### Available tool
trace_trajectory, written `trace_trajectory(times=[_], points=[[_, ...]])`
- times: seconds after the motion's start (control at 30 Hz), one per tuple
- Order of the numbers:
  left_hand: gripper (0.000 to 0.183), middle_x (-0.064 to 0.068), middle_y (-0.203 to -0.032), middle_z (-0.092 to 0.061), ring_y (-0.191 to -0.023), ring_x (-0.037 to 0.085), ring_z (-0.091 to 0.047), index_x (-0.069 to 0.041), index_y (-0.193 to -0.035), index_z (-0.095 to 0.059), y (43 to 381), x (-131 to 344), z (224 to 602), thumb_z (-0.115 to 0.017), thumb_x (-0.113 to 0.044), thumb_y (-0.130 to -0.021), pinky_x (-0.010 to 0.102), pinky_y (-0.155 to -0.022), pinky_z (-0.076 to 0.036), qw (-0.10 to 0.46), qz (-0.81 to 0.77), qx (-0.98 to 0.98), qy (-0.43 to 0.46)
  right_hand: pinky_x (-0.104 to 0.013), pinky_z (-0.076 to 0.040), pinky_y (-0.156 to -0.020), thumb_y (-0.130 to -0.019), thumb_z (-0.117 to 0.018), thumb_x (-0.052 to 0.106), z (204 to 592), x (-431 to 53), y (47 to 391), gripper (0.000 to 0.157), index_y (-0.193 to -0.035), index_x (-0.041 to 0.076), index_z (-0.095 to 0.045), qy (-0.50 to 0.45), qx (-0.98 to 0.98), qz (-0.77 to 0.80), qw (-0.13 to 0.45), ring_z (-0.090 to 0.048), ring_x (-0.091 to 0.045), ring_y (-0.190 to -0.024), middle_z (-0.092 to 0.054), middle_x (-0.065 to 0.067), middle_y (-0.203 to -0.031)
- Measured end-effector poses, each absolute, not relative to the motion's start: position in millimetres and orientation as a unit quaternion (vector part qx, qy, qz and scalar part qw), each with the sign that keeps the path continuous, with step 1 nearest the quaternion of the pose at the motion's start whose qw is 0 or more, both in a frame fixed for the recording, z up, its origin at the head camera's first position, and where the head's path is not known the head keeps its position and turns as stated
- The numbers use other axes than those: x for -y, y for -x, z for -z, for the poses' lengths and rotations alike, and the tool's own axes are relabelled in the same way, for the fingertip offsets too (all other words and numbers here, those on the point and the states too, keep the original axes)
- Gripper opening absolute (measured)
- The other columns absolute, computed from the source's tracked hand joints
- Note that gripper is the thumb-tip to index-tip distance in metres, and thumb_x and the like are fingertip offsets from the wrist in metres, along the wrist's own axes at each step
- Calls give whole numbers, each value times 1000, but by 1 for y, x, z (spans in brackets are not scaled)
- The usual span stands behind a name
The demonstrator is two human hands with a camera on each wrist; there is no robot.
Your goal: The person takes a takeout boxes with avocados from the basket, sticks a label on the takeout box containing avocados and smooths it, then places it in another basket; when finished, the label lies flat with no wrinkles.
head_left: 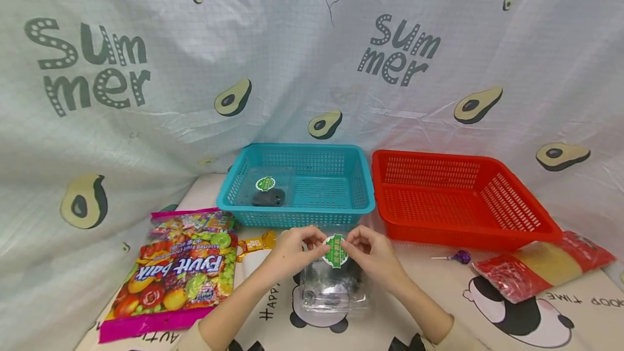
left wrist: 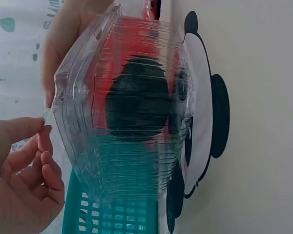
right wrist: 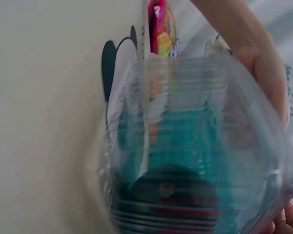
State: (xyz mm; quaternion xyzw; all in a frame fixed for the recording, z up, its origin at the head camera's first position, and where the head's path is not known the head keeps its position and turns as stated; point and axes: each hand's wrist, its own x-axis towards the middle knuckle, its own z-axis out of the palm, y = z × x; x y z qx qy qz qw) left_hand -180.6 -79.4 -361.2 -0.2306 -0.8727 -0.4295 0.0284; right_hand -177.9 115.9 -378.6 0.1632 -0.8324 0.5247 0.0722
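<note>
A clear plastic clamshell box (head_left: 333,294) stands on the panda-print cloth in front of the baskets, with a dark rounded item (left wrist: 138,100) inside. Over its lid is a round green-and-white sticker (head_left: 335,251). My left hand (head_left: 298,251) pinches the sticker's left edge between thumb and forefinger, its other fingers curled. From the opposite side my right hand (head_left: 372,256) pinches the right edge. In the left wrist view the left hand (left wrist: 27,165) is right at the lid's rim. The right wrist view shows the box (right wrist: 185,146) blurred, with the right hand (right wrist: 285,222) partly cut off.
Behind stand a blue basket (head_left: 294,218), holding another stickered clear box (head_left: 244,183), and a red basket (head_left: 453,240). Candy bags (head_left: 180,270) and a yellow snack packet (head_left: 257,245) lie left; a lollipop (head_left: 460,257) and a red-and-yellow bag (head_left: 546,267) lie right.
</note>
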Motion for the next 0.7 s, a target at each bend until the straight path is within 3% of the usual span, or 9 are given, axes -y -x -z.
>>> trace_trajectory(times=[0.23, 0.43, 0.7], points=[[25, -9, -74, -63, -68, 7, -55, -14, -104, -63, 183, 78, 368, -64, -26, -81, 19, -52, -44, 37, 408, 890, 199, -17, -29, -44, -77, -69, 19, 385, -116, 183, 16, -68, 15, -57, -143, 873, -458, 90, -38, -7, -51, -43, 5, -53], [13, -10, -74, -64, -67, 5, -55, -19, -89, -67, 182, 77, 373, -65, -26, -79, 19, -53, -44, 59, 385, 903, 180, -20, -29, -47, -74, -72, 20, 390, -116, 184, 20, -61, 18, -56, -141, 895, -405, 120, -38, -6, -53, -39, 9, -51], [6, -14, -66, -62, -65, 4, -49, -22, -78, -67, 177, 72, 375, -69, -26, -74, 20, -60, -37, 140, 281, 930, 193, -25, -27, -55, -71, -74, 23, 393, -118, 186, 23, -58, 22, -55, -147, 907, -370, 136, -36, -8, -55, -33, 11, -47]])
